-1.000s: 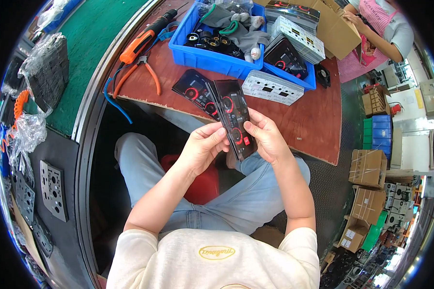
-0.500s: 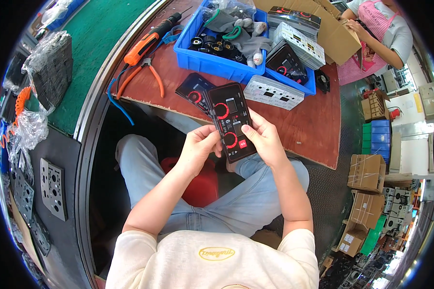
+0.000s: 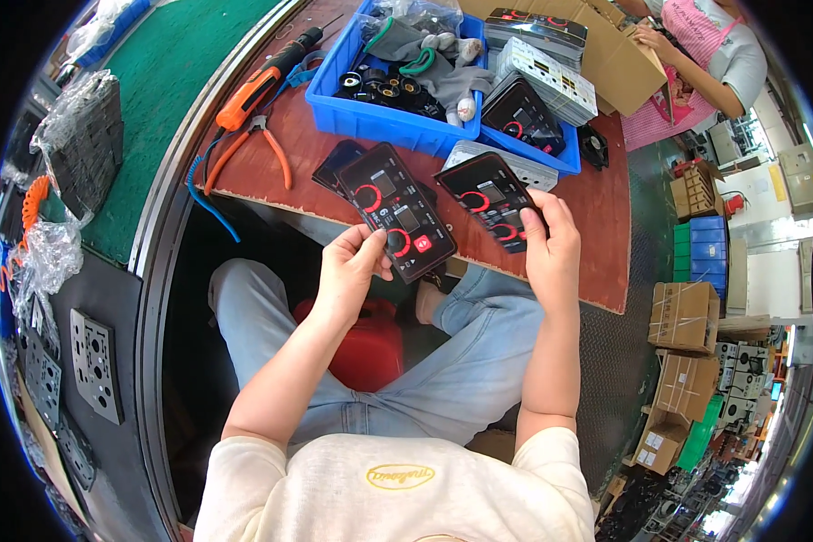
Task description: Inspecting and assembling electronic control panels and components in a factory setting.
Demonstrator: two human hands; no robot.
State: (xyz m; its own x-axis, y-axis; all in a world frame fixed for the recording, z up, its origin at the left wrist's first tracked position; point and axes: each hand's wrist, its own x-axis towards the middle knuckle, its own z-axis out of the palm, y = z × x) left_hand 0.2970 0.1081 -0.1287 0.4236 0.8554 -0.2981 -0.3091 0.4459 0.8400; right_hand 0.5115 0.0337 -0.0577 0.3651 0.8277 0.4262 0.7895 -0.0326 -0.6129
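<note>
Head view: I have left hand [image 3: 346, 275] pinching a black panel [image 3: 405, 206] at its lower edge. Right hand [image 3: 553, 242] grips a second black panel [image 3: 479, 191], tilted, just right of it. Both sit over the near edge of the red-brown table [image 3: 592, 257], blue bin [image 3: 379, 124] beyond.

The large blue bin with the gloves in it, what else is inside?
Besides the grey gloves, the blue bin shows small round black parts and clear plastic toward its far end. Whatever lies beneath these is covered, so I can't tell.
</note>
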